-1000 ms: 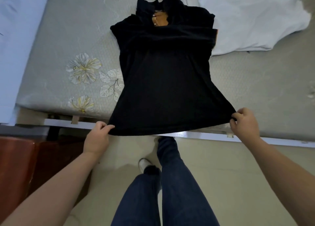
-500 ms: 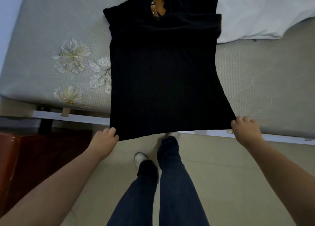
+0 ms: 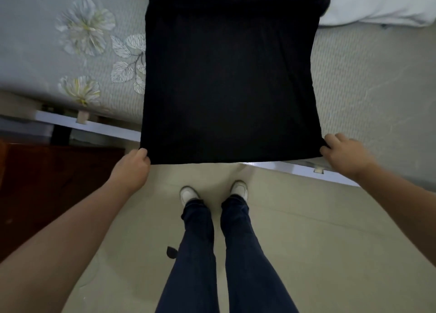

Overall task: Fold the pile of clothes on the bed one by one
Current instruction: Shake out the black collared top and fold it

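Far left, a dark reddish-brown wooden cabinet (image 3: pixel 54 185) stands beside the bed, below the white bed-frame rail (image 3: pixel 94 125). Above it, the grey quilted mattress cover with pale embroidered flowers and leaves (image 3: pixel 70 53) stretches across the bed. My left hand (image 3: pixel 131 170) pinches the lower left corner of the black ribbed knit top (image 3: pixel 230 76), fingers curled round the hem. The top lies spread flat on the mattress, its upper part running out of view at the top edge; its hem hangs past the rail, pulled taut between both hands. Below the hem, my legs in dark blue jeans (image 3: pixel 217 253) and white shoes (image 3: pixel 188 193) stand on the beige tiled floor (image 3: pixel 318 242). A small dark scrap (image 3: pixel 171 252) lies on the floor by my left leg; what it is, cannot tell. My right hand (image 3: pixel 343 154) grips the lower right corner, fingers curled over the cloth. Upper right, a white garment (image 3: pixel 377 3) lies crumpled on the mattress, touching the black top's side.
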